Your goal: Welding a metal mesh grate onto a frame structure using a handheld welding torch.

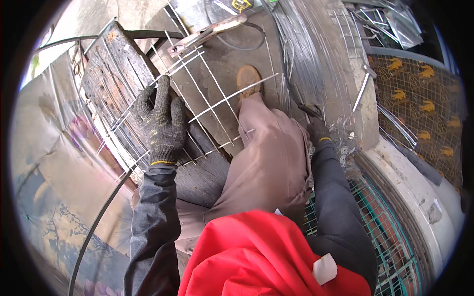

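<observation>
My left hand (160, 121), in a grey knitted glove with a yellow cuff edge, is on a welded wire grid (210, 106). Its fingers bend over the rods at the grid's left part, and the fingertips are partly hidden. Under that part lies a dark, scorched wooden board (116, 61); the grid's right part juts past it over the floor. A metal clamp (207, 34) sits at the grid's far edge. My right hand (319, 130), also gloved, is low beside my right leg, close to a dark tool handle (311, 110) with a cable. Its fingers are hidden.
Thin metal rods (306, 44) lie bundled at the far right, by a concrete ledge (368, 113). Small metal pieces (344, 140) and a green wire grid (375, 212) are near my right arm. A black cable (96, 227) runs across the patterned sheet (64, 217) at left.
</observation>
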### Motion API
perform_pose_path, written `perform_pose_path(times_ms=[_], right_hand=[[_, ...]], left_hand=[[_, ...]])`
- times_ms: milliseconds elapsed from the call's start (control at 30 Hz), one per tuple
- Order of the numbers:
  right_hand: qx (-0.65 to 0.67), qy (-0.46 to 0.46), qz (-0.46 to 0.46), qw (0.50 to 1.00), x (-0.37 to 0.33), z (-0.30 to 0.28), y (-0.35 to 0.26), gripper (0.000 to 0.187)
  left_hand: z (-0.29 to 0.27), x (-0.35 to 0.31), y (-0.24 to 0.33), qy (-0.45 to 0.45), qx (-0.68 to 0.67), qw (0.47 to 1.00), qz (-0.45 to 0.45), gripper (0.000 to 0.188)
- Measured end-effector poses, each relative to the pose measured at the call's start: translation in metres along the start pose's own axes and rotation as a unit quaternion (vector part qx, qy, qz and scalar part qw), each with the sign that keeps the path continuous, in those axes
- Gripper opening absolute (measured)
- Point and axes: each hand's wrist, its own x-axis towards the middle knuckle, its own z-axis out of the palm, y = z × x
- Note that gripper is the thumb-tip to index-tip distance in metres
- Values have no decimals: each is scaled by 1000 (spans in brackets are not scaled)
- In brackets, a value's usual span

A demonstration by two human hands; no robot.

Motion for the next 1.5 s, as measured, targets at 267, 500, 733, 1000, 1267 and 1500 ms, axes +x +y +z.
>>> perform_pose_path(times_ms=[267,500,733,1000,1267,1500], right_hand=[[56,-30,-43,997,134,-23,14,51],[146,-35,-43,988,123,5,16,35],[295,-52,-276,913,87,-24,-21,28],[387,91,-294,869,-106,-21,-66,38],[557,-23,-253,790,-129,0,-80,15],[584,-30,-175,792,-95,-5,-28,32]], left_hand=[[8,8,7,6,-41,999,-14,58],[3,6,5,-8,-27,999,-25,58],[4,7,5,19,-63,998,-11,58],[2,1,-5,12,-34,999,-11,55],[7,-4,-3,24,1,1000,5,56],[5,-6,2,27,-17,999,10,56]])
